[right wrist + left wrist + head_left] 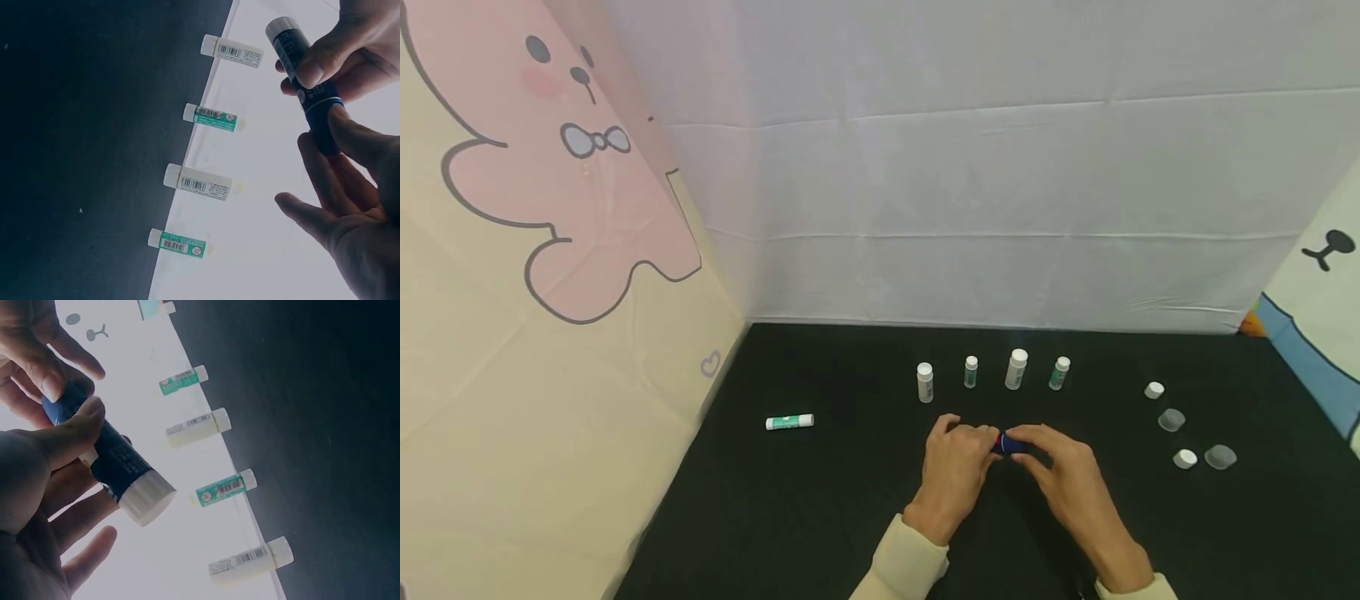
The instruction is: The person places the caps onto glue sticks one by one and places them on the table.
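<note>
Both hands hold a dark blue glue stick [1013, 445] between them above the black table. Thumb and fingers of my left hand [951, 477] grip its body; in the left wrist view the glue stick [128, 464] shows a whitish base end. At the opposite end, my right hand [1070, 477] pinches the blue cap [322, 125] with thumb and fingertips. The cap appears to be on the body, with a pale line around the seam. In the head view, the fingers hide much of the stick.
Beyond the hands, several white and green glue sticks [1015, 371] stand upright in a row. A green-and-white glue stick [790, 422] lies at left. To the right are two small white caps [1185, 458] and two translucent cup-like pieces [1221, 457].
</note>
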Demonstrator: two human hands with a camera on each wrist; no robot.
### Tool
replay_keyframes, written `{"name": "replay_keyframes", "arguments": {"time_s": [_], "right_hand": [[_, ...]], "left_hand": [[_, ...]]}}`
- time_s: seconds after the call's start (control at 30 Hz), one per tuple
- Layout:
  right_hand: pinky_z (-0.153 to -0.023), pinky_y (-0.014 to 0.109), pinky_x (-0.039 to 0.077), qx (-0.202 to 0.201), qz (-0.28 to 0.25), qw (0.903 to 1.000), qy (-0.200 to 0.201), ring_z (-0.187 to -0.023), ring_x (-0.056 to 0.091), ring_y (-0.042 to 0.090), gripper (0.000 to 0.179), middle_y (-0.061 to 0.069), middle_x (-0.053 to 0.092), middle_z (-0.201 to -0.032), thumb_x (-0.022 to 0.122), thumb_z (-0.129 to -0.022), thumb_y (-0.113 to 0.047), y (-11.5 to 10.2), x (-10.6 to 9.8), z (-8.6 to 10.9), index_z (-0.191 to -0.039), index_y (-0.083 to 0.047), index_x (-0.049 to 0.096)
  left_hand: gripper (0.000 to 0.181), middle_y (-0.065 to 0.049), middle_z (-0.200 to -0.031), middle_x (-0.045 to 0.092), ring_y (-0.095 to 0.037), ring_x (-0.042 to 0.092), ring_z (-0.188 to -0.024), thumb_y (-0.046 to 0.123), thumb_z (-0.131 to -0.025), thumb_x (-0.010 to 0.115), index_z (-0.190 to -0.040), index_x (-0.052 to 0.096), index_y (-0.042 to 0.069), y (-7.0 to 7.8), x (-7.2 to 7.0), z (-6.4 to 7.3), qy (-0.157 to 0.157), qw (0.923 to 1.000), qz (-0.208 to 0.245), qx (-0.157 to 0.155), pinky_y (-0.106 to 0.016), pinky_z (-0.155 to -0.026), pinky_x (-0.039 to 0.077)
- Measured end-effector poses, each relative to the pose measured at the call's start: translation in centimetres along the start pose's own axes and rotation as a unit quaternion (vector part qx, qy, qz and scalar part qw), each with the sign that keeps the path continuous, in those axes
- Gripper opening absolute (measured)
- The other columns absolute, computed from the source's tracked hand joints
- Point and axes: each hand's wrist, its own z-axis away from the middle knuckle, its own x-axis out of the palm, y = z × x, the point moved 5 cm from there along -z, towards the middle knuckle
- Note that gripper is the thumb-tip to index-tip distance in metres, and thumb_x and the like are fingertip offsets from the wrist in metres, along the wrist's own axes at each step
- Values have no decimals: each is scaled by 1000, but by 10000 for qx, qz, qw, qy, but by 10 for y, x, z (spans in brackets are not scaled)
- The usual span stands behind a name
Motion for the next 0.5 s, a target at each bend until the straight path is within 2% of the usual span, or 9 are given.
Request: {"name": "replay_keyframes", "arguments": {"time_s": [0.17, 0.5], "right_hand": [[-110, 3, 26, -197, -153, 9997, 23, -92, 77, 27, 41, 5, 81, -99, 89, -65, 15, 0, -1, -2, -100, -4, 79], [-112, 5, 25, -289, -299, 9991, 62, -92, 77, 19, 41, 5, 81, -97, 90, -65, 15, 2, 0, -1, -99, -4, 79]], "left_hand": [[20, 12, -87, 78, -1, 70, -74, 35, -84, 89, -93, 77, 22, 2, -1, 2, 100, 9999, -95, 33, -34, -98, 56], [22, 11, -81, 76, -2, 69, -70, 37, -82, 90, -89, 76, 23, 5, -3, 1, 94, 9994, -325, 70, -36, -98, 56]]}}
